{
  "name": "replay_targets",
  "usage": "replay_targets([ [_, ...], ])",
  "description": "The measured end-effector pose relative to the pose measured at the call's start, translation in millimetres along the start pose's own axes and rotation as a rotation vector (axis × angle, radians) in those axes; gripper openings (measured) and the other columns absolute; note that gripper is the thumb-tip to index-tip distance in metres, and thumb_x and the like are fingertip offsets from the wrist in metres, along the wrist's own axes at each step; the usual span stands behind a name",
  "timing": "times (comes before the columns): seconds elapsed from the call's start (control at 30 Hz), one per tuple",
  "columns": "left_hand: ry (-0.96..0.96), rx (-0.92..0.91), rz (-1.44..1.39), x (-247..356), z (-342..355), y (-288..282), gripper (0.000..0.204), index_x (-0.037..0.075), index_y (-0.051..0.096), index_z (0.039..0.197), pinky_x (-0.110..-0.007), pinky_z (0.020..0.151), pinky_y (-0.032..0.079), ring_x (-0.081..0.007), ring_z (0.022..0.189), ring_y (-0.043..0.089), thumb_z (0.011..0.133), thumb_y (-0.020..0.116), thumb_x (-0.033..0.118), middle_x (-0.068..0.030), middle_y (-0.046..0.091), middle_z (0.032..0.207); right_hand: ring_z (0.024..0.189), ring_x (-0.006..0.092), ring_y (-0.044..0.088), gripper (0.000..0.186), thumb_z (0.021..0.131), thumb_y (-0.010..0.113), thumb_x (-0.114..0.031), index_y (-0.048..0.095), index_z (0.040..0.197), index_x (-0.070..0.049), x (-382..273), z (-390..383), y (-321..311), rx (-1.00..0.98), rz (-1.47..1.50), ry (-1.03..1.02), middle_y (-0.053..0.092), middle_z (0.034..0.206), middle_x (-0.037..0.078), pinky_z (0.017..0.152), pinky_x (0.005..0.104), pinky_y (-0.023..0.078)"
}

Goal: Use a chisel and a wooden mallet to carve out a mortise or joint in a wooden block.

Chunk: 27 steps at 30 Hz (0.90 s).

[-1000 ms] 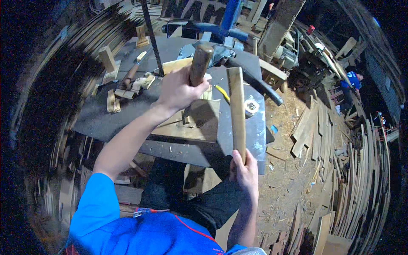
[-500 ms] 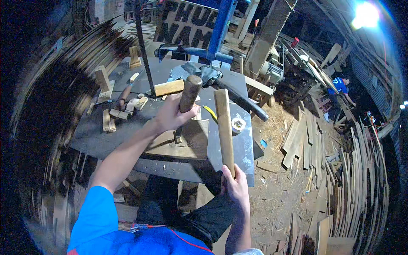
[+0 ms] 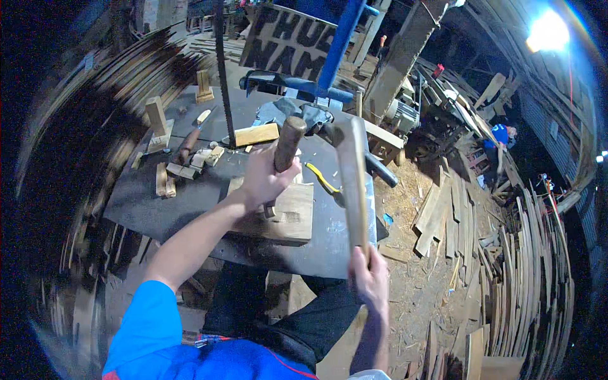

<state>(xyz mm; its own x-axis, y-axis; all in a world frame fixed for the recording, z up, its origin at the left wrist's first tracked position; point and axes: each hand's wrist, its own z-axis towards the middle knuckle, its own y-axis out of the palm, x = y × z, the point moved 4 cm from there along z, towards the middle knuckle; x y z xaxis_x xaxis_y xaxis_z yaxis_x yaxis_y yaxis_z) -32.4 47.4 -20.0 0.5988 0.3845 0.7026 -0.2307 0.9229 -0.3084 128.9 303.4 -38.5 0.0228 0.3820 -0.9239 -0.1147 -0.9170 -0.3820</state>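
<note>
- Head view, hands: left hand (image 3: 263, 182), closed around the brown wooden handle of an upright, slightly tilted chisel (image 3: 289, 144); right hand (image 3: 371, 272), gripping the lower end of a long flat wooden bat (image 3: 352, 183), raised and blurred.
- Wooden block (image 3: 297, 221), one, flat on the dark grey counter (image 3: 136, 197), beneath the left hand; chisel's lower end at its upper face. Beside that end, a dark patch, recess or stain, cannot tell which.
- Yellow-handled tool (image 3: 322, 177), lying between block and bat.
- Pale offcut (image 3: 256, 134), beside a vertical toothed blade (image 3: 225, 88).
- Small wood pieces (image 3: 183, 171), grouped on the counter's left.
- Upright wooden post (image 3: 156, 117), on a flat base.
- Grey cloth (image 3: 277, 111), crumpled, far side.
</note>
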Motion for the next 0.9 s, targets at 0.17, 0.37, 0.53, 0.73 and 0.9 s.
replay_targets([
  [0.17,0.071,-0.06,0.13,23,-3,5,0.033,0.006,0.057,0.103,-0.045,0.06,0.052,-0.0359,0.065,0.066,0.08,0.069,0.027,-0.0143,0.064,0.067,0.048,0.0054,0.046,0.022,0.101,0.054,-0.028,0.051,0.1,-0.006,-78,-13,-55,0.115,0.105,-0.181,0.05,0.063,-0.002,0.041,0.0238,0.039],
  [0.37,0.115,-0.082,0.182,28,-3,10,0.029,0.008,0.049,0.089,-0.047,0.057,0.05,-0.0376,0.062,0.064,0.08,0.069,0.027,-0.0136,0.058,0.062,0.042,0.0099,0.047,0.026,0.098,0.058,-0.029,0.053,0.093,-0.004,-107,-13,-56,0.085,-0.461,-0.515,0.052,0.055,0.004,0.038,0.0266,0.034],
  [0.53,0.115,-0.042,0.098,26,-7,7,0.028,0.009,0.051,0.093,-0.046,0.055,0.051,-0.0364,0.058,0.064,0.079,0.069,0.026,-0.0134,0.061,0.065,0.044,0.0083,0.048,0.032,0.099,0.057,-0.032,0.052,0.086,-0.004,-127,-31,-63,0.052,-0.636,-0.48,0.053,0.057,0.004,0.039,0.0285,0.034],
  [0.73,0.133,-0.007,0.106,26,-9,1,0.031,0.01,0.058,0.105,-0.044,0.055,0.053,-0.036,0.059,0.065,0.078,0.069,0.021,-0.0146,0.063,0.068,0.047,0.0045,0.047,0.025,0.102,0.05,-0.029,0.05,0.096,-0.005,-149,-38,-64,0.259,-0.412,-0.527,0.048,0.056,-0.001,0.04,0.0226,0.035],
  [0.9,0.062,0.008,0.153,27,-7,1,0.028,0.007,0.058,0.1,-0.045,0.058,0.053,-0.0367,0.064,0.066,0.077,0.068,0.02,-0.0155,0.064,0.067,0.066,0.0405,0.065,0.025,0.093,0.065,-0.021,0.052,0.095,0.001,-124,-27,-35,-0.01,-0.711,-0.351,0.062,0.072,0.022,0.057,0.0422,0.048],
])
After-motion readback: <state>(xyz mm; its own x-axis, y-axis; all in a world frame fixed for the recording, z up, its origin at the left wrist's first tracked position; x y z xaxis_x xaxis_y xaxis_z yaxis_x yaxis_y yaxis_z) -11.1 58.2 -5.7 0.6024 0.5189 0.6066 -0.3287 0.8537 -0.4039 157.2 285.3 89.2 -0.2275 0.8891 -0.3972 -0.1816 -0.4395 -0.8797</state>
